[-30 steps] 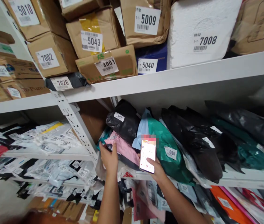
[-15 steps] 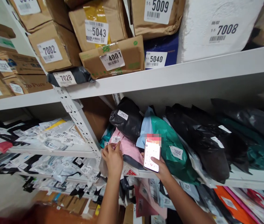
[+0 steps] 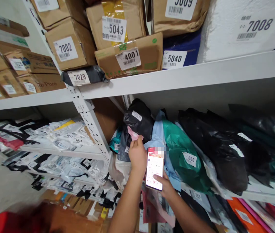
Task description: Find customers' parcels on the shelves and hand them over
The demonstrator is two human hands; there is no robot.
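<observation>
My left hand (image 3: 137, 153) is closed on the edge of a pink mailer bag (image 3: 132, 132); most of that bag is hidden behind the hand and arm. Just above lies a black mailer bag (image 3: 141, 124) with a white label reading 6033. A smartphone (image 3: 154, 176) with a lit screen is gripped in my right hand (image 3: 165, 186), the thumb lying over the screen. Right of the phone is a green mailer bag (image 3: 177, 142) labelled 1006, against a light blue bag (image 3: 159, 132). A dark grey bag (image 3: 123, 149) sits left of my left hand.
A white shelf beam (image 3: 176, 77) crosses above my hands, carrying labelled cardboard boxes (image 3: 129, 60) and a white foam box (image 3: 246, 32). A perforated upright (image 3: 92, 126) stands to the left. Large black bags (image 3: 212, 149) fill the shelf rightward; flat parcels (image 3: 67, 136) lie on the left shelves.
My left hand has moved right and up, drawing the pink mailer bag from its place and uncovering the dark grey bag. The phone has shifted slightly left and down. The view has shifted a little left.
</observation>
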